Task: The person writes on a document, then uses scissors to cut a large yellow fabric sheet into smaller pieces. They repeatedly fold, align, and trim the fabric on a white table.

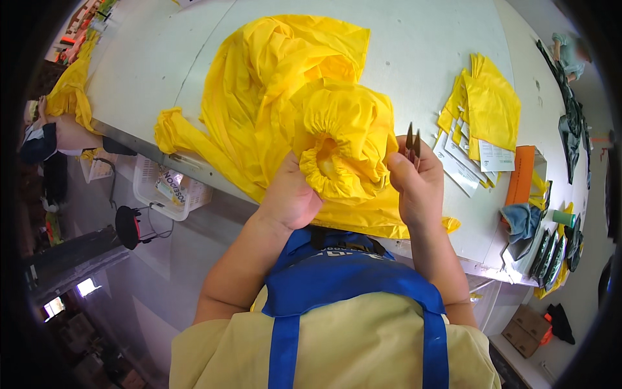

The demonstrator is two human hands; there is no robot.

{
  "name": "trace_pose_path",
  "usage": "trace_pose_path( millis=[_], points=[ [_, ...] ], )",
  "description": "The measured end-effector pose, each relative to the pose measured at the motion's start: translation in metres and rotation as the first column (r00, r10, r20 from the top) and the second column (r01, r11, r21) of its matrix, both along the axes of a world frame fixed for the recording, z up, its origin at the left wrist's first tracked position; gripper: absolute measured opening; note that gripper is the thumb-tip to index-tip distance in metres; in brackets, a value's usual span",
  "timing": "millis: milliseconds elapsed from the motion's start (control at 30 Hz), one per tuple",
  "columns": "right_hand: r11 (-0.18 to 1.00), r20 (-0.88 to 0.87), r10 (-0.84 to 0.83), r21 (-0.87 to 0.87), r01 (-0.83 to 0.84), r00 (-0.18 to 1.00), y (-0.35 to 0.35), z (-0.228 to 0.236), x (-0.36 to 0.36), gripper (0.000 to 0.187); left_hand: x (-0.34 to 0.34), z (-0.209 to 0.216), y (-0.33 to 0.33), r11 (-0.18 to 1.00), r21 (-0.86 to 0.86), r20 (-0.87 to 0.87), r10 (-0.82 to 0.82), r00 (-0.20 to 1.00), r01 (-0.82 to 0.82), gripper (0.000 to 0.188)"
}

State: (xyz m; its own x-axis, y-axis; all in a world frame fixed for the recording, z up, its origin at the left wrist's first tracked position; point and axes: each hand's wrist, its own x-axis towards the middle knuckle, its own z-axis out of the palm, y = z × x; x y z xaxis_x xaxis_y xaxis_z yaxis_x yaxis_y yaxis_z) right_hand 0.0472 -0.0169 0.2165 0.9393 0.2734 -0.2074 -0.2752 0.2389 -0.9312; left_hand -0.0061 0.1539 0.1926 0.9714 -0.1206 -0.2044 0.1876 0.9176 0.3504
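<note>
**Trimming the yellow garment: cuff in hand**

My left hand (pixel 289 194) is closed on the gathered elastic cuff (pixel 330 159) of the big yellow thin-fabric garment (pixel 285 84), pinching it from below w/ the opening turned up toward me. My right hand (pixel 418 188) is wrapped round a small pair of dark pointed thread snips (pixel 412 144), blades up and just beside the cuff, touching or nearly so; can't tell which. The garment lies spread over the white worktable (pixel 414 45), near edge hanging off toward my blue apron (pixel 350 272).

How far along, as I judge it: mid-job. This piece isn't folded, and the cuff is only 1 spot on it; whether other seams are checked I can't tell. To my right sits a stack of folded yellow pieces w/ white paper cards (pixel 479 123), which look finished. More yellow fabric is heaped at the far left end of the table (pixel 68 91), prob. waiting. A white plastic crate (pixel 165 188) stands under the table edge.
</note>
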Motion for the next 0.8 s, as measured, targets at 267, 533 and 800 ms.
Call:
trace_pose_path(
  millis=[267,533,800],
  points=[
    [0.831,-0.439,0.145,0.54,0.132,0.886,-0.013,0.017,0.002,0.014,0.005,0.0,0.012,0.985,-0.173,-0.014,0.01,1.0,-0.012,0.046],
    [0.605,-0.507,0.414,0.774,0.188,0.756,-0.016,0.002,-0.002,0.014,0.021,0.0,0.008,0.946,-0.324,0.086,0.027,0.996,0.002,0.047],
    [0.857,-0.477,0.03,0.465,0.223,0.879,-0.004,0.016,-0.005,0.021,-0.001,0.016,-0.026,0.991,0.13,-0.007,-0.011,1.0,0.012,0.031]
  ],
)
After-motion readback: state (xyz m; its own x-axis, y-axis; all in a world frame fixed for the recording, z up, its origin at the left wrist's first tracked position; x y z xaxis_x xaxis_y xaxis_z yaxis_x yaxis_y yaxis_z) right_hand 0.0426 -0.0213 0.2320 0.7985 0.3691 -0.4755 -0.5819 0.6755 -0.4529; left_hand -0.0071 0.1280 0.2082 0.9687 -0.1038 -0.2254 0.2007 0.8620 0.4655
